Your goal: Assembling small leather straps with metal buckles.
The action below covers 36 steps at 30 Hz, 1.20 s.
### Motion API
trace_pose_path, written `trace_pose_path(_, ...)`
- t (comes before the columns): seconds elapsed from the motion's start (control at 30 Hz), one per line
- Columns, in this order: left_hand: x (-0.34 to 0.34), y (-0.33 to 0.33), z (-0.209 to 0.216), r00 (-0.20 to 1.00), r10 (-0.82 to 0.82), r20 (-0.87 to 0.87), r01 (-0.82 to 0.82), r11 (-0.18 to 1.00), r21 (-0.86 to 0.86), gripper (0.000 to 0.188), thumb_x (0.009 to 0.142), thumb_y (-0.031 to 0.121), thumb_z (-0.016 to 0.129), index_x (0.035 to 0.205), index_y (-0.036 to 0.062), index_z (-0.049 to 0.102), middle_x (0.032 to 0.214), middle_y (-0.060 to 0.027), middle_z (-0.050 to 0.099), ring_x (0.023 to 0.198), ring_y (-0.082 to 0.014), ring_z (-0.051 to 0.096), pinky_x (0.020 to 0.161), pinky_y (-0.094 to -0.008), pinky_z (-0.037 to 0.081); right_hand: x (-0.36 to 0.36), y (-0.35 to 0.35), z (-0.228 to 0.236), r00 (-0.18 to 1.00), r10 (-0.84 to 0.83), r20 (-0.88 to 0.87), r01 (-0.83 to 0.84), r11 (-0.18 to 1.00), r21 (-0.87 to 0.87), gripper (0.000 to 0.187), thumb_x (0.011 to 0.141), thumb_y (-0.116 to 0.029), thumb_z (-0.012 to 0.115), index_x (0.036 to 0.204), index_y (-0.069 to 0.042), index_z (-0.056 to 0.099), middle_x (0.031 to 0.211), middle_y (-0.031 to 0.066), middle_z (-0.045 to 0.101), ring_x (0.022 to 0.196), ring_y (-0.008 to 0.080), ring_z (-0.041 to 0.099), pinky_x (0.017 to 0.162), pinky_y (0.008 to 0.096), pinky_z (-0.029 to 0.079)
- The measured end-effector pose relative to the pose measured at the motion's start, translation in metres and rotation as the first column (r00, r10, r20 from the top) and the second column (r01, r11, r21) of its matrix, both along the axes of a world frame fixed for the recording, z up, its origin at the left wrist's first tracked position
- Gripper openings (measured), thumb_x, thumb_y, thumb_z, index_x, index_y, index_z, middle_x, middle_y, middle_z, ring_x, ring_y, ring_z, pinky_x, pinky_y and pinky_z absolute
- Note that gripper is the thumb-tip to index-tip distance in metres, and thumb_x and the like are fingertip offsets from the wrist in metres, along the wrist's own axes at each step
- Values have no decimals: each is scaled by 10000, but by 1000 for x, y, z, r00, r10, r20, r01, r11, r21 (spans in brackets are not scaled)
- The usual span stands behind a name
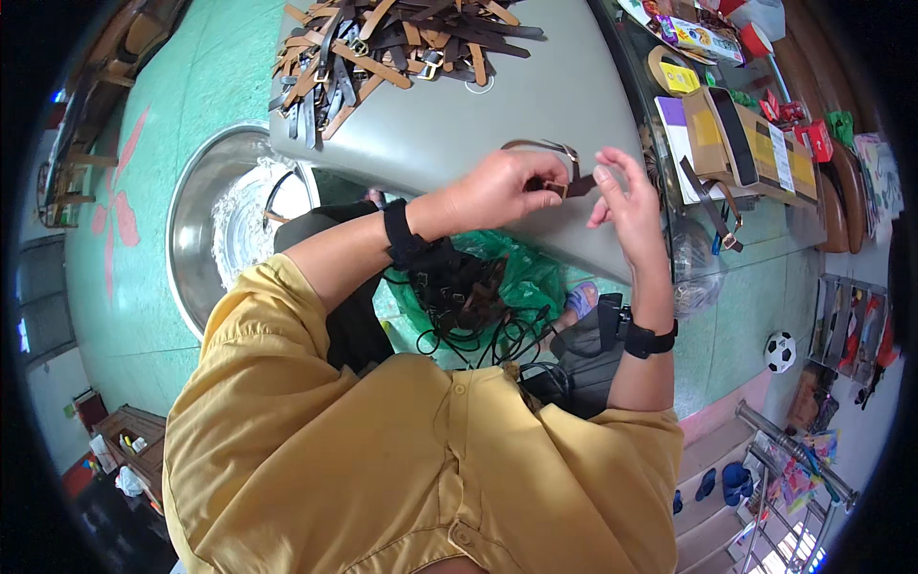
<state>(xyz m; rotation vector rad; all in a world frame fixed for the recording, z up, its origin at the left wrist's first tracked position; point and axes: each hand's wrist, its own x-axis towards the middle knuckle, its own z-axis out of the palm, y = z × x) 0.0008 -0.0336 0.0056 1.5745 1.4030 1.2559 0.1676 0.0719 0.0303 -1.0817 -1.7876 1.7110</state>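
Over the near edge of the grey table, my left hand (512, 191) pinches a brown leather belt (581, 187) between thumb and fingers. Part of the belt loops up behind that hand, and a metal buckle shows near the loop's top. A dark end of it points toward my right hand (626, 196), whose fingers are spread apart right beside it. Whether the right thumb touches that end, I cannot tell. Farther back lies a heap of brown, tan and black belts (382, 57) with metal buckles.
Left of the table (564, 91) stands a large metal basin (186, 230) with clear plastic inside. Between my knees, a green plastic bag (411, 306) holds dark buckled straps. At right, a cardboard box (784, 158) bears a phone (733, 134), beside a tape roll (674, 72) and hanging belts (712, 206).
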Motion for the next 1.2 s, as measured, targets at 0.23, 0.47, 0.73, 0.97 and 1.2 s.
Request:
trace_pose_path(0.23, 15, -39, 10, 934, -93, -346, 147, 980, 134, 211, 726, 96, 652, 910, 67, 552, 791, -119, 565, 767, -315, 572, 661, -406, 466, 9, -7, 13, 911, 399, 106, -369, 901, -227, 173, 840, -166, 620, 906, -19, 557, 667, 10, 563, 418, 33, 431, 359, 171, 325)
trace_pose_path(0.47, 42, -99, -34, 707, -391, -589, 240, 916, -321, 281, 677, 143, 642, 905, 25, 528, 759, -155, 583, 753, -331, 595, 624, -414, 501, 27, -23, -15, 807, 496, 322, -428, 865, -260, 174, 833, -134, 605, 953, -15, 564, 768, 31, 581, 533, 78, 541, 432, 208, 418)
trace_pose_path(0.73, 50, -93, -97, 775, -323, -543, 176, 936, -304, 187, 770, 164, 559, 875, 10, 546, 734, -165, 599, 736, -351, 606, 628, -450, 500, 11, -24, -19, 796, 454, 400, -441, 888, -130, 213, 833, -137, 591, 967, 27, 564, 807, 72, 606, 566, 102, 576, 480, 243, 451)
trace_pose_path(0.97, -130, -8, -38, 328, 398, -857, -670, 737, 85, 242, 684, 61, 593, 917, 49, 528, 911, -142, 520, 895, -311, 526, 731, -414, 453, 11, -10, -23, 803, 378, 461, -439, 898, 29, 222, 822, -131, 584, 954, 48, 572, 787, 128, 626, 575, 153, 605, 537, 276, 482)
trace_pose_path(1.2, -204, -15, -39, -89, 178, -980, -495, 846, 199, 191, 748, 133, 555, 935, 97, 557, 931, -65, 518, 936, -229, 495, 744, -332, 412, 10, -7, -35, 795, 361, 488, -480, 866, 141, 209, 821, -113, 576, 960, 43, 568, 750, 91, 608, 554, 124, 579, 506, 261, 466)
